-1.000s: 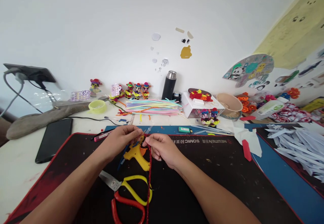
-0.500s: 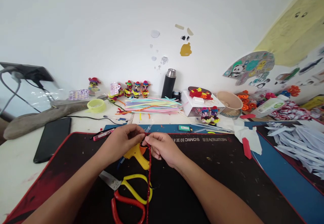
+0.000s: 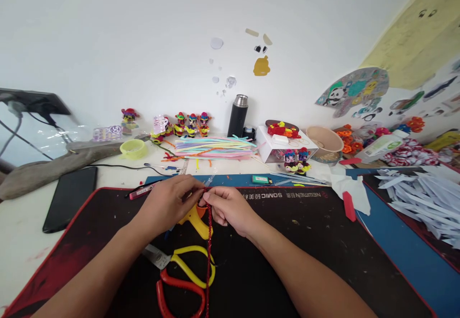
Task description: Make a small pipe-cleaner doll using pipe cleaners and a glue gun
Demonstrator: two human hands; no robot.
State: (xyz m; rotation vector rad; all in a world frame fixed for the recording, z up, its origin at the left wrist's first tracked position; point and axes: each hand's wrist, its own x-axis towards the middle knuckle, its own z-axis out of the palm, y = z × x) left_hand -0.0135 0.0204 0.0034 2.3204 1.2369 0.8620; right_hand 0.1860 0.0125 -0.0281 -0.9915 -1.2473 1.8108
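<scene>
Both hands meet near the middle of the black mat, pinching the upper end of a shiny red pipe cleaner (image 3: 209,255). Thumb and fingertips of my left hand (image 3: 176,200) are closed on its tip. My right hand (image 3: 228,208) grips it just below, fingers curled; the exact tip is hidden between them. The rest of the strand hangs down toward me, crossing scissors (image 3: 185,270) with one yellow and one red handle. Behind the hands lies a yellow glue gun (image 3: 197,223), partly covered by my left hand.
A phone (image 3: 72,198) lies at left. Pastel pipe cleaners (image 3: 215,148), small figures (image 3: 192,124) and a black thermos (image 3: 237,117) stand along the wall. A white box (image 3: 268,150), a bowl (image 3: 325,141) and white paper strips (image 3: 424,203) are on the right.
The view has shifted slightly. Both hands keep their pinch on the red pipe cleaner, with only a small movement of the fingers.
</scene>
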